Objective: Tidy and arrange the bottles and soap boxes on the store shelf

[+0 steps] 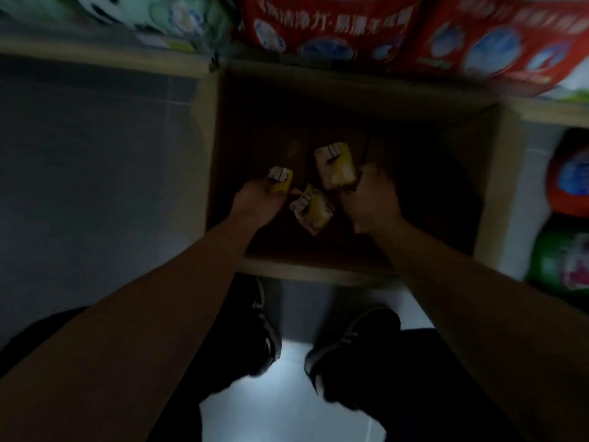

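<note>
Both my hands reach down into a deep cardboard box (487, 193) on the floor. My left hand (258, 202) grips a yellow and white soap box (281, 180) by its lower end. A second soap box (334, 165) stands against my right hand (369, 199), whose fingers curl round its right side. A third soap box (311, 209) lies loose on the box's dark bottom between my hands. The picture is dim and blurred.
Red detergent bags (328, 23) and a green and white pack (178, 17) sit on the shelf above the box. At the right edge stand a red bottle (570, 173) and a green bottle (564, 263). My two shoes (350, 339) stand on the floor below the box.
</note>
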A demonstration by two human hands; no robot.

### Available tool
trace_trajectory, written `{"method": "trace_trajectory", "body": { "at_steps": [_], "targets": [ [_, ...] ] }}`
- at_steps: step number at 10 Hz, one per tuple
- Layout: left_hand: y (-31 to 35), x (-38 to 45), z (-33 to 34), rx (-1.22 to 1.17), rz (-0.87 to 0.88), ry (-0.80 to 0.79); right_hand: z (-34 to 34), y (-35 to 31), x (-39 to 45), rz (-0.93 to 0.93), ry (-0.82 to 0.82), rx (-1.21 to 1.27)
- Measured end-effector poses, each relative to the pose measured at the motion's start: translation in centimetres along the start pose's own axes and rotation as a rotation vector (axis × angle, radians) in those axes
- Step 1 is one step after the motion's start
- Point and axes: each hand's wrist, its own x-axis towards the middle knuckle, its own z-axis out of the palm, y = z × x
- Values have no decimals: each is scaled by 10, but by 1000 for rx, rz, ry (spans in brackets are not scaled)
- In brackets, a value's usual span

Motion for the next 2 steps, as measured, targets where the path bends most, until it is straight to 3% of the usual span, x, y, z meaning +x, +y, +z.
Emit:
{"method": "trace_trajectory", "body": {
  "at_steps": [1,2],
  "targets": [
    [17,-103,-44,-151,-44,-140,-51,-26,-110,18,-90,138],
    [24,-214,-91,-121,-33,-214,-101,-57,-224,104,-185,204]
  ]
}}
